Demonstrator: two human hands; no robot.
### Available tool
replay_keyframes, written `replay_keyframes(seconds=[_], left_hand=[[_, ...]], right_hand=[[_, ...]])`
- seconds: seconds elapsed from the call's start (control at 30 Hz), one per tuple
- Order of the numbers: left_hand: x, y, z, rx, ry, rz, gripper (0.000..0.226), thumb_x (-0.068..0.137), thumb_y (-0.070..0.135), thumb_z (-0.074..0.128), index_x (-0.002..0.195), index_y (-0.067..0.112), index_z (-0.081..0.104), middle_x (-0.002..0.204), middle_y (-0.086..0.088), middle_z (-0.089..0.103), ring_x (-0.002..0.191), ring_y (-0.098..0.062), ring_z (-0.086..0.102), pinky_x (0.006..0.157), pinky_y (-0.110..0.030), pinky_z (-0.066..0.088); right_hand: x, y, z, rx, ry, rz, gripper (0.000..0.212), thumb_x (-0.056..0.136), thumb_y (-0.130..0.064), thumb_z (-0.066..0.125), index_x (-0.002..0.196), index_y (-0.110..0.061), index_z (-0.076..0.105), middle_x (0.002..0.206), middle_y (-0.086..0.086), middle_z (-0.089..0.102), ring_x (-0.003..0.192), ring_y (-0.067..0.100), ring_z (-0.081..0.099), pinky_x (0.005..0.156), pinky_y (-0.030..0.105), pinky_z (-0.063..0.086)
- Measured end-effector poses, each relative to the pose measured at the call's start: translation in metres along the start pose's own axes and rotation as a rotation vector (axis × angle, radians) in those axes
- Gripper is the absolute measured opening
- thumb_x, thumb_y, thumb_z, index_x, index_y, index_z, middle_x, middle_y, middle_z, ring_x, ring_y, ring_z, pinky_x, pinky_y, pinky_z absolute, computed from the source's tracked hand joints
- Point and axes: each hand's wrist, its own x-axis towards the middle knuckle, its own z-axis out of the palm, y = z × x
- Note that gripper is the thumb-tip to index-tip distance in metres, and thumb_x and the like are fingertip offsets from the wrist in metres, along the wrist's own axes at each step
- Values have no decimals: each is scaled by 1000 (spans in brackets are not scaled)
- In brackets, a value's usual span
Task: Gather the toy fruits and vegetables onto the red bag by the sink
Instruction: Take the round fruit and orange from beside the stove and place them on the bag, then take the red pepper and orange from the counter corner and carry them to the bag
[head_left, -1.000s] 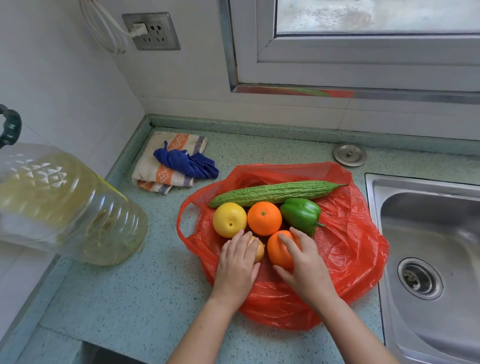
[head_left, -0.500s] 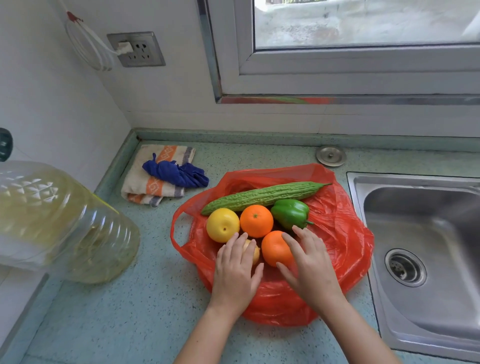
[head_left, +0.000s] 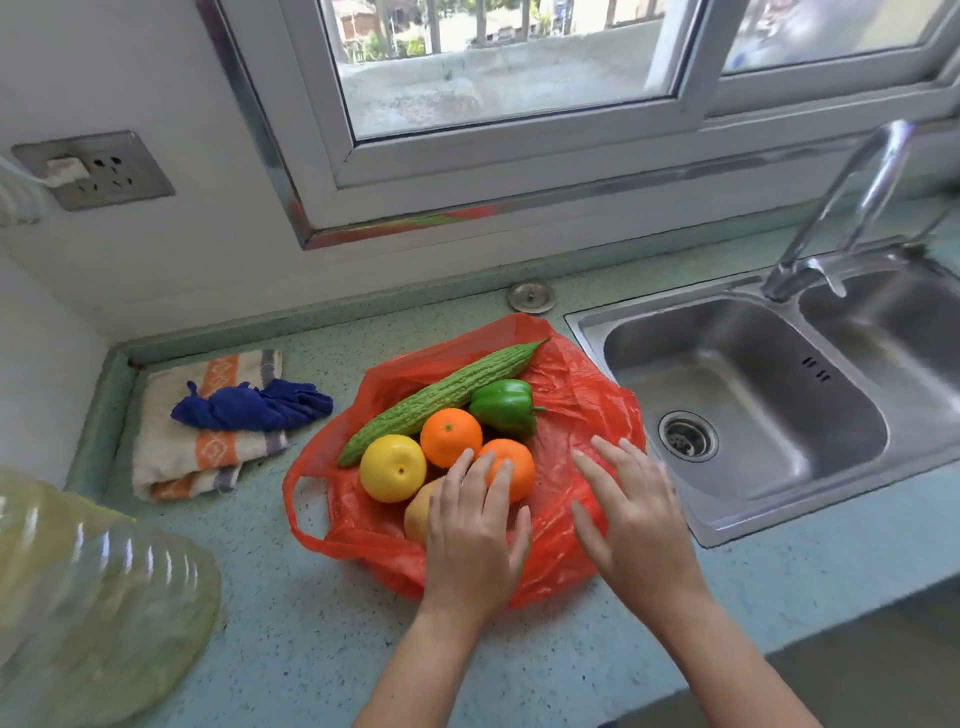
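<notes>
The red plastic bag (head_left: 576, 395) lies flat on the counter left of the sink. On it sit a long green bitter gourd (head_left: 441, 397), a green pepper (head_left: 504, 406), two oranges (head_left: 450, 435) (head_left: 515, 467), a yellow fruit (head_left: 392, 467) and a tan fruit (head_left: 418, 512) partly under my left hand. My left hand (head_left: 475, 540) rests palm down, fingers touching the nearer orange and covering the tan fruit. My right hand (head_left: 631, 512) hovers open over the bag's right side, fingers spread, holding nothing.
A steel double sink (head_left: 753, 410) with a tap (head_left: 841, 208) is at the right. A folded striped towel (head_left: 208, 452) with a blue cloth (head_left: 254, 408) lies at the left. A large clear oil jug (head_left: 93, 597) fills the near left corner. A metal plug (head_left: 531, 297) sits by the wall.
My right hand has let go of the nearer orange and moved right over the bare bag. My left hand stays on the tan fruit. The camera has tilted up and right.
</notes>
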Motion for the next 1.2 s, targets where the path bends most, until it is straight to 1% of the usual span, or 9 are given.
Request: replay_keyframes(seconds=[0.17, 0.37, 0.47, 0.6, 0.7, 0.9, 0.97, 1.13, 1.2], left_hand=[[-14, 16, -4, -134, -55, 133, 40, 81, 29, 50, 113, 8, 61, 118, -13, 60, 119, -29, 45, 93, -47, 42], [-21, 43, -8, -271, -124, 292, 40, 80, 27, 50, 112, 6, 61, 116, -13, 61, 116, -31, 48, 92, -44, 43], [-23, 65, -3, -345, -150, 384, 39, 81, 25, 50, 112, 5, 61, 115, -13, 61, 115, -32, 49, 93, -43, 40], [-31, 103, 4, -446, -187, 503, 38, 81, 26, 49, 111, 5, 60, 113, -14, 62, 113, -31, 49, 94, -40, 37], [-44, 135, 9, -494, -233, 588, 38, 80, 27, 49, 111, 7, 57, 113, -13, 62, 111, -32, 51, 89, -43, 41], [-83, 205, 7, -567, -325, 773, 40, 76, 25, 50, 109, 6, 62, 112, -11, 62, 112, -29, 48, 90, -40, 39], [-98, 227, 1, -580, -344, 831, 40, 75, 24, 51, 109, 7, 62, 113, -10, 62, 113, -30, 49, 88, -42, 44], [-140, 278, -20, -577, -388, 945, 42, 75, 25, 46, 108, 6, 63, 112, -11, 63, 112, -31, 51, 86, -43, 47], [-162, 298, -30, -582, -415, 993, 43, 77, 27, 45, 109, 6, 63, 113, -11, 63, 112, -32, 53, 87, -44, 47]], right_hand=[[-42, -15, -23, -82, 76, 135, 43, 81, -32, 44, 118, -12, 56, 121, 12, 58, 118, 26, 40, 93, 57, 37], [-83, -23, -51, -204, 121, 265, 42, 80, -31, 42, 119, -15, 48, 118, 13, 60, 115, 26, 44, 90, 57, 43], [-102, -18, -71, -263, 163, 367, 42, 80, -31, 41, 119, -16, 47, 118, 12, 60, 115, 23, 41, 91, 55, 39], [-136, -10, -95, -331, 243, 513, 42, 80, -30, 42, 117, -15, 52, 116, 12, 61, 114, 24, 41, 91, 55, 38], [-165, -6, -115, -376, 295, 621, 43, 80, -30, 42, 114, -12, 59, 116, 12, 62, 114, 24, 41, 92, 53, 38], [-238, -5, -156, -469, 377, 803, 42, 81, -30, 43, 116, -13, 58, 119, 11, 60, 114, 25, 44, 91, 52, 41], [-263, -6, -171, -499, 405, 860, 42, 80, -30, 43, 114, -12, 60, 119, 10, 61, 113, 27, 47, 90, 51, 42], [-323, -12, -210, -544, 489, 927, 41, 81, -29, 44, 112, -9, 61, 117, 13, 61, 110, 33, 55, 88, 49, 45], [-352, -16, -224, -573, 529, 942, 40, 81, -27, 45, 110, -7, 62, 116, 15, 61, 108, 34, 55, 90, 46, 41]])
